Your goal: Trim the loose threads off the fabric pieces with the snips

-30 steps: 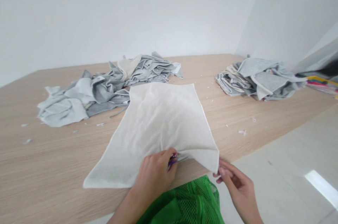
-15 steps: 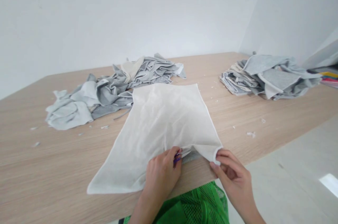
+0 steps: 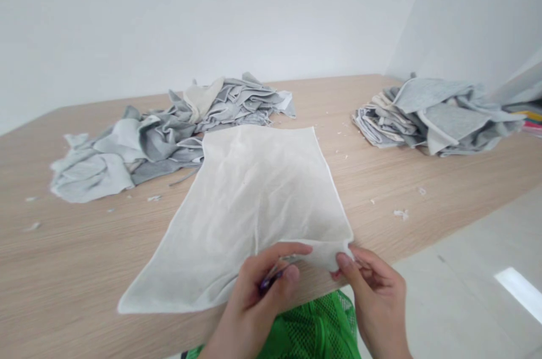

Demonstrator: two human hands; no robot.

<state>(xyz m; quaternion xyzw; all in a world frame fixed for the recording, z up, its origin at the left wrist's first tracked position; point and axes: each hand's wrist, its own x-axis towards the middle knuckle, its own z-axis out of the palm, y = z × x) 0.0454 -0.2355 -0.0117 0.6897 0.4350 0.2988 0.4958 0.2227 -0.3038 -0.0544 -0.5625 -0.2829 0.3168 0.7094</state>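
Observation:
An off-white cloth (image 3: 258,189) with a pale stitched edge lies spread over the table's front, its near right part lifted and folded. My right hand (image 3: 376,285) pinches that near right corner between thumb and fingers. Just to its left, my left hand (image 3: 265,285) is curled around small purple thread snips (image 3: 271,280), mostly hidden by the fingers. The left index finger stretches along the cloth's near edge, and a thin grey blade shows beneath it.
Behind the cloth, a loose heap of grey cloths (image 3: 148,144) spreads left. A neater cloth pile (image 3: 440,116) sits at the right. Thread scraps (image 3: 401,214) dot the wooden table (image 3: 80,263). Green mesh fabric (image 3: 317,328) hangs below the front edge.
My left thumb and index finger have moved apart around the snips, with the index finger extended rightward. My right hand has shifted its pinch at the corner, and the folded edge is turned up more.

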